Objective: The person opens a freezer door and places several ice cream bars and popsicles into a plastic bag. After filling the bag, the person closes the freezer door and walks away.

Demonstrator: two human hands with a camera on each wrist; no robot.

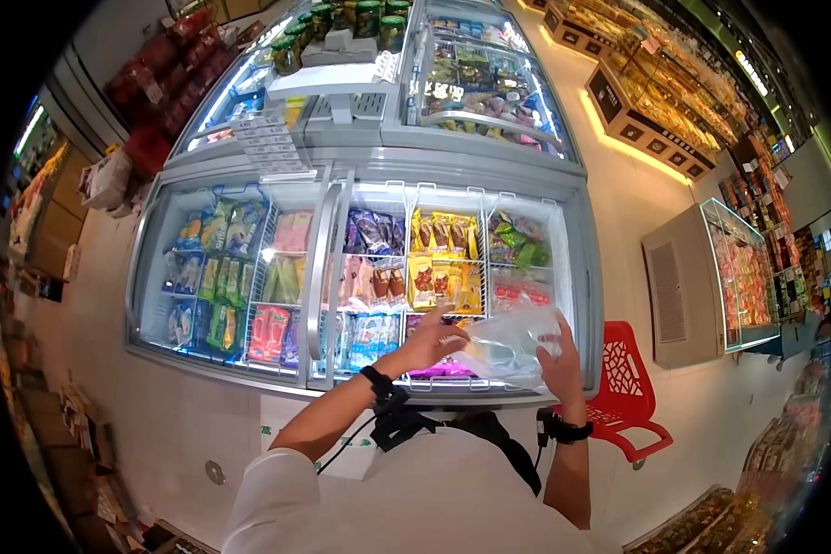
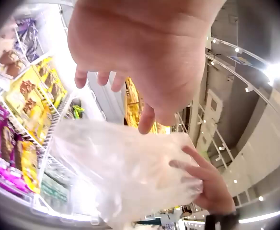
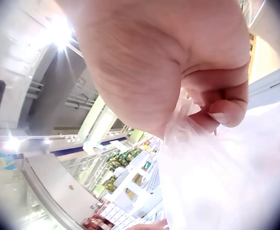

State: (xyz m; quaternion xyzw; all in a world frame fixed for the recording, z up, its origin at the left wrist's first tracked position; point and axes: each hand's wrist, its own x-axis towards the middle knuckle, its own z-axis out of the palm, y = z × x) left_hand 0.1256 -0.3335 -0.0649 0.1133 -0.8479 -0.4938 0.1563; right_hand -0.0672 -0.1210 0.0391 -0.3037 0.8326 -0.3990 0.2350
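Observation:
A clear plastic bag (image 1: 508, 346) hangs over the front right of the open freezer, loose and crumpled. My right hand (image 1: 560, 358) grips its right side; in the right wrist view the fingers (image 3: 228, 112) curl over gathered plastic. My left hand (image 1: 431, 342) is at the bag's left edge, fingers spread and loosely bent. The left wrist view has that hand (image 2: 140, 57) above the bag (image 2: 125, 163), the thumb tip close to the upper edge. Below the hands lie purple ice cream packs (image 1: 443, 367), with yellow packs (image 1: 445, 277) farther back.
Wire baskets divide the freezer, and blue packs (image 1: 371, 340) fill a front one. A sliding glass lid with a handle (image 1: 316, 309) covers the left half. A red shopping cart seat (image 1: 619, 379) stands at the right. Green-lidded jars (image 1: 369, 18) top the far freezer.

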